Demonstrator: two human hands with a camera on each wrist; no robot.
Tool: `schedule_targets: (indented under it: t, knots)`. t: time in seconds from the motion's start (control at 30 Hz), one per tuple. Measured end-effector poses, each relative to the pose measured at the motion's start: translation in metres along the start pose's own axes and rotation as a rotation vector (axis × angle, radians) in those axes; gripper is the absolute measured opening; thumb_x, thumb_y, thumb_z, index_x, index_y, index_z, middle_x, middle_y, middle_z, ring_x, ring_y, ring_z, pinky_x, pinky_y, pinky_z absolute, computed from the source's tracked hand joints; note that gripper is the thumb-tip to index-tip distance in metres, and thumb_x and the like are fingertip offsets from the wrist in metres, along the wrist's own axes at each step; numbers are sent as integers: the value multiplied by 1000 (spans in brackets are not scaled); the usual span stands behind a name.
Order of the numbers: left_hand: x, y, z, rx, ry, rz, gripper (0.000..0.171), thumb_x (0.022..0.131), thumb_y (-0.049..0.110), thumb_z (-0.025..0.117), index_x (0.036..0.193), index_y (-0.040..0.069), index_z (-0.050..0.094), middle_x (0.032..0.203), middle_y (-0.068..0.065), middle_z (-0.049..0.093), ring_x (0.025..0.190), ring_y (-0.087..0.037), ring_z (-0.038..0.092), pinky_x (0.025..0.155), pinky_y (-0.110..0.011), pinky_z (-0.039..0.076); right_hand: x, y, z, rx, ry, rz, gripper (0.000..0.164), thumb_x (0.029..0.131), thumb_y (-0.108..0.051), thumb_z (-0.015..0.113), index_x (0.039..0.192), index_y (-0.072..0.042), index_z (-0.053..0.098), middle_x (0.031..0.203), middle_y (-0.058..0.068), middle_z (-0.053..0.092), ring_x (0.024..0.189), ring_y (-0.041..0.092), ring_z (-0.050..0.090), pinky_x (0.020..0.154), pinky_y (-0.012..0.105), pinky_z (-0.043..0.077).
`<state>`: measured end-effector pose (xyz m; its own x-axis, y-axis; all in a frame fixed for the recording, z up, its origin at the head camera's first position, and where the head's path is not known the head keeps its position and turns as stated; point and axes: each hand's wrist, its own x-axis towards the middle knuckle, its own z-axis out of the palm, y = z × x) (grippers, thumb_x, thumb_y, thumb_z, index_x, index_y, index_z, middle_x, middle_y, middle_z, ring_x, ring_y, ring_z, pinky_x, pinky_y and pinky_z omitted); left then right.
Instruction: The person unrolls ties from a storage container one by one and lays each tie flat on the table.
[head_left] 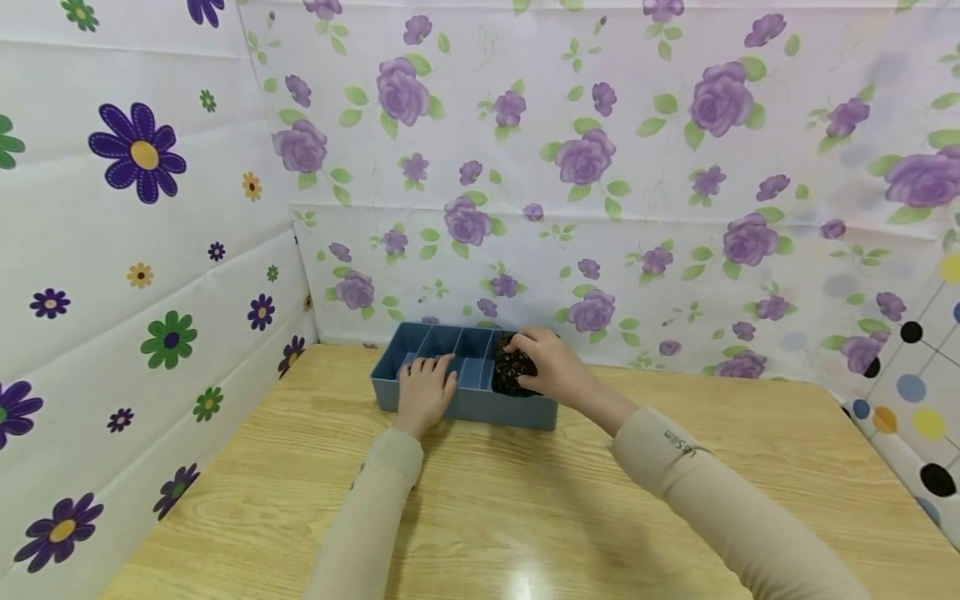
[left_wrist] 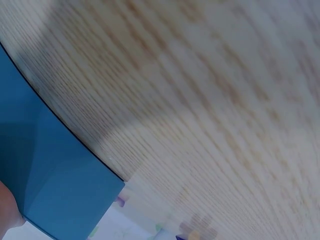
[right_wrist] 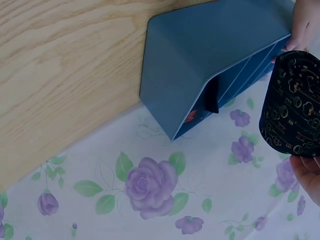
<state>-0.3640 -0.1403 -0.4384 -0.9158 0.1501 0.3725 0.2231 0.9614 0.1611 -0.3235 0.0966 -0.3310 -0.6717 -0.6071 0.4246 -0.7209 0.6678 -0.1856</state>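
The biggest thing here is the white cloth (head_left: 487, 108) printed with purple roses behind the desk, and the daisy-patterned cloth (head_left: 206, 308) covers the left side. A dotted cloth (head_left: 911, 387) shows at the far right. Below them spreads the pale, wood-grained desk (head_left: 510, 517).

Across it reach 2 light sleeves, the right (head_left: 720, 492) and the left (head_left: 367, 517), towards a blue box (head_left: 480, 408) standing at the back of the desk near the rose cloth. At least 3 dividers split its inside.

The right hand (head_left: 553, 368) is partly closed, thumb and fingers pinching a black patterned piece (head_left: 513, 372) over the box's right end; I can't tell how far it sits below the rim. The left hand (head_left: 426, 395) lies over the near rim, fingers reaching inside, though I can't tell whether they grip it.

The black piece is covered in small gold and pale motifs, too tiny to read as words. From the right wrist, a dark flap (right_wrist: 213, 95) shows inside the box's end, with a smaller orange patch (right_wrist: 190, 116) beside it.

Smallest is the dark lettering (head_left: 678, 442) on the right cuff, upside down to me, perhaps ending in "Slim"
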Motion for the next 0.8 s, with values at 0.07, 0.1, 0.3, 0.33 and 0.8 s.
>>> schedule_targets:
  t: [0.07,0.1,0.3,0.33,0.8]
  knots:
    - [0,0,0,3,-3,-4,41,102,35,36,139,20,45,127,-11,56,122,-33,45,105,-55,31,-3,0,-2,9,2,-7,34,78,-6,76,109,-8,62,113,11,61,111,34,55,92,46,49]
    - [1,-1,0,0,0,-4,41,102,35,37,139,20,45,127,-11,56,122,-33,45,105,-55,31,-4,-1,-3,25,2,-5,34,78,-5,75,109,-8,62,113,11,61,111,33,55,92,46,49]
    - [1,-4,0,2,28,8,40,101,33,39,138,20,46,125,-11,57,120,-33,46,103,-55,33,-15,-3,-7,67,-14,5,34,79,-5,74,111,-9,62,117,11,60,112,32,54,92,45,49]
    - [1,-5,0,3,34,9,40,101,33,40,138,19,46,125,-12,57,120,-33,46,103,-55,33,-17,-4,-7,68,-16,3,34,79,-5,74,111,-9,62,118,11,60,112,32,54,92,44,49]
    - [2,0,2,36,3,15,40,101,34,39,138,20,45,125,-11,58,120,-33,46,102,-54,34,-58,-10,-2,107,8,-4,36,76,-5,77,108,-10,63,115,10,59,109,30,57,87,43,51]
